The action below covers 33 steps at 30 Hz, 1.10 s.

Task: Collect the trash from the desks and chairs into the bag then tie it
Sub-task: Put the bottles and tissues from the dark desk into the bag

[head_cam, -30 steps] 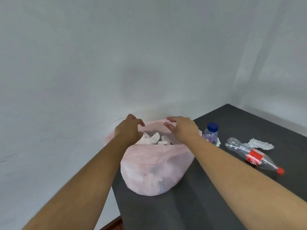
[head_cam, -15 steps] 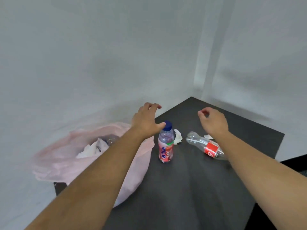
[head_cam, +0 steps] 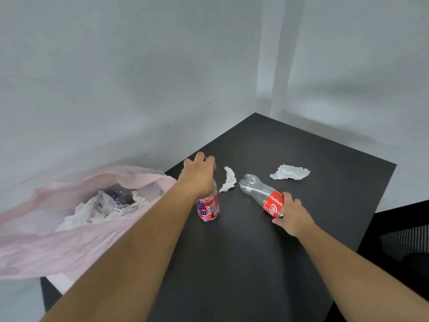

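— Both bottles at once, is it?

— Looks so. The left hand (head_cam: 199, 176) is curling over the top of the small bottle (head_cam: 208, 209), which is standing upright just beside the bag (head_cam: 69, 240). The right hand (head_cam: 293, 216) is wrapping round the label end of the cola bottle (head_cam: 257, 191), which is lying on its side on the surface (head_cam: 255, 275).

— How would you be doing it?

— I'd be lifting the upright one straight up so it isn't toppling, then carrying it over the bag's rim before letting go. The bag is sagging open at the surface's edge and already holding crumpled paper, so I'd be aiming for the middle. The cola bottle looks empty and light, so I'd judge a gentle hold enough. A tissue (head_cam: 228, 180) is lying between the bottles, with another further back.

— And what's differing from a moment ago?

— Half a second back both hands were hovering open above the bottles, touching nothing. A second back they were at the bag's mouth.
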Tool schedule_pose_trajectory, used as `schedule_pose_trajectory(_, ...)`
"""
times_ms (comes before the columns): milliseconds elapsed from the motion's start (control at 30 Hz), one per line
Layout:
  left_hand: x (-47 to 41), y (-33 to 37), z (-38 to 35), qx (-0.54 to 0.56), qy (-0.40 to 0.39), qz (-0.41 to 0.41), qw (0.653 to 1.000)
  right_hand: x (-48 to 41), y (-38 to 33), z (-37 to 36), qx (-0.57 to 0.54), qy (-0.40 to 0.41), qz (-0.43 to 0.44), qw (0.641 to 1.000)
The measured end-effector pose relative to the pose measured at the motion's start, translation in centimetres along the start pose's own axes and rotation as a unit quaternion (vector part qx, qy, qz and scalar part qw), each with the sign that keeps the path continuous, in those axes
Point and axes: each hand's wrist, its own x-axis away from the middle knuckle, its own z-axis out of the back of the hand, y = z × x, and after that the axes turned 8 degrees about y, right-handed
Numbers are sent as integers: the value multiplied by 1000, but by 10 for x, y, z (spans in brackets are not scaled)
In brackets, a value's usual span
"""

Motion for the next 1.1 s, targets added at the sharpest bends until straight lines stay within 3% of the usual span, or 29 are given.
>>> schedule_pose_trajectory(100, 1, -1, 8, 2, -37, -37, 999, 7, -8, 0, -54, 6, 7, 999)
schedule_pose_trajectory(267, 14, -9, 29, 4, -28, -75, 997, 18, -30, 43, -164, 67, 41, 983)
schedule_pose_trajectory(433, 35, -36, 97, 99, 70, -33, 992, 36, -65, 101, -233, 100, 68, 965)
schedule_pose_trajectory(533, 55, -75, 150, 148, 158, 31, 976, 55, -105, 130, -259, 59, 98, 959)
schedule_pose_trajectory(667, 94, -136, 202, 136, 229, 84, 960, 83, -178, 149, -161, -21, 204, 965)
schedule_pose_trajectory(800, 130, -185, 209, 102, 223, 115, 963, 117, -254, 151, -18, -84, 287, 954)
schedule_pose_trajectory(900, 151, -209, 194, 68, 198, 129, 969, 137, -299, 145, 76, -59, 320, 942)
schedule_pose_trajectory(1100, 180, -244, 174, 80, 241, 191, 948, 169, -353, 146, 68, -28, 322, 944)
